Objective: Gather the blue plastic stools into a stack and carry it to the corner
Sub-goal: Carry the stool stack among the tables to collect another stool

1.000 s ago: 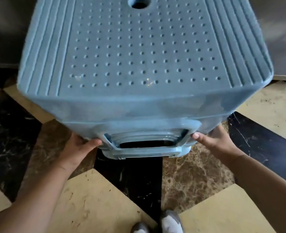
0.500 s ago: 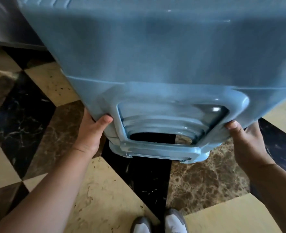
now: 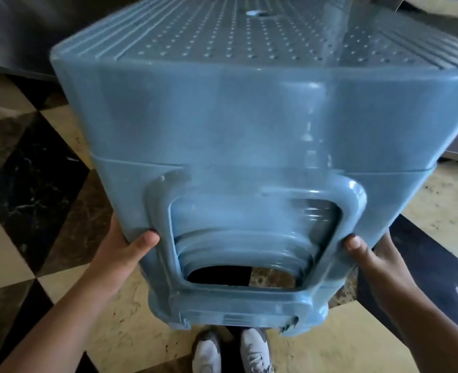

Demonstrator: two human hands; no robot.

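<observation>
- The person held the stack (image 3: pixel 222 125) of blue stools up in the air, over the floor (image 3: pixel 21 184), close to their body.
- The left hand (image 3: pixel 120 254) gripped the stack's lower left side. Its thumb (image 3: pixel 144 242) pressed on the front and the fingers went under, out of sight.
- The right hand (image 3: pixel 370 262) gripped the lower right side the same way, thumb on the front.
- The stack leaned toward the person, so the dotted top (image 3: pixel 249 36) faced up and away.
- Ridges in the side hole (image 3: pixel 238 254) looked like many stools sat one inside the other.
- The shoes (image 3: pixel 230 351) stood just under the stack's bottom edge.
- I thought the carry was under way, but I could not see the corner.
- The plastic looked smooth. If a hand slid, the stack could drop on the feet.
- The big stack hid the floor ahead, so the person could bump something or trip.
- If it tipped more, the lower stools could slide out.
</observation>
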